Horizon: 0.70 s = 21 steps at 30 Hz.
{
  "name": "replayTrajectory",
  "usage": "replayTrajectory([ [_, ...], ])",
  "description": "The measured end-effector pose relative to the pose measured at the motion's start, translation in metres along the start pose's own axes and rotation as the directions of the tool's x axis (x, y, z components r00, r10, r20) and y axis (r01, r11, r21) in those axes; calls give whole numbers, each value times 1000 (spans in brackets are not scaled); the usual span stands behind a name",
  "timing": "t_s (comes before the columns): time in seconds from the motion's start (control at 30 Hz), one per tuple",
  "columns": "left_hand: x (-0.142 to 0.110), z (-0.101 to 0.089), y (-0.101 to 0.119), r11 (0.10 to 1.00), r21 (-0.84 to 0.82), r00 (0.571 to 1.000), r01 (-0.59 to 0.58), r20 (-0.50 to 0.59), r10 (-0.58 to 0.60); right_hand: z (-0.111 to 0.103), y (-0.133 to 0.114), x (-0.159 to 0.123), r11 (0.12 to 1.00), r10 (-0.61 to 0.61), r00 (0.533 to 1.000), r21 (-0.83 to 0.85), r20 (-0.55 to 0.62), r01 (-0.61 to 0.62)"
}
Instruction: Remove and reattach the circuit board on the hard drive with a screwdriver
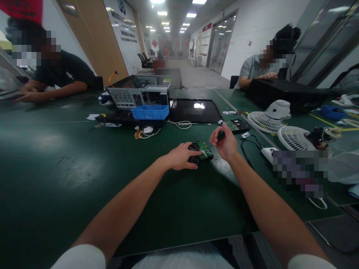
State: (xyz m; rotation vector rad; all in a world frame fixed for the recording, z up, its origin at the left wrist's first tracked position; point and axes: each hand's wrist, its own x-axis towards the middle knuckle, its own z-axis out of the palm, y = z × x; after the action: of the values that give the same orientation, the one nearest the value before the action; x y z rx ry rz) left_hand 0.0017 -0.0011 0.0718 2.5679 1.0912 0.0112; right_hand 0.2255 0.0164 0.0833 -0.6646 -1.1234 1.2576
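A black hard drive [206,152] with a green circuit board facing up lies on the green table in front of me. My left hand [183,157] grips it from the left, index finger across the board and thumb along the near side. In my right hand [226,142] is a screwdriver [221,135], its dark handle held in curled fingers just right of the drive. The thin shaft slants down toward the board's right edge; whether the tip sits on a screw is too small to tell. Another drive with a green board [237,126] lies beyond my right hand.
Farther back are an open computer case [126,98], a blue bin [150,112] and a black panel [196,110]. White fans [266,119] and a power strip [269,153] with cables stand right. One person [67,71] sits left, another [252,69] right behind a black case [283,93].
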Motion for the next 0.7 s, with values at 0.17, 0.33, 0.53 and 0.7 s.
replayTrajectory([
  [0.17,2,1,-2,1000,8,1000,5,6,-5,2,-1,-1,1000,2,1000,-28,-12,-2],
  [0.33,2,1,-2,1000,2,1000,0,1,0,1,0,-1,1000,-8,1000,7,-21,9],
  [0.53,0,-1,0,1000,3,1000,-8,-7,8,1,5,0,1000,-23,999,-16,-43,23],
  [0.7,1,-1,0,1000,-2,1000,-6,1,6,4,9,-1,992,-79,995,-105,-68,72],
])
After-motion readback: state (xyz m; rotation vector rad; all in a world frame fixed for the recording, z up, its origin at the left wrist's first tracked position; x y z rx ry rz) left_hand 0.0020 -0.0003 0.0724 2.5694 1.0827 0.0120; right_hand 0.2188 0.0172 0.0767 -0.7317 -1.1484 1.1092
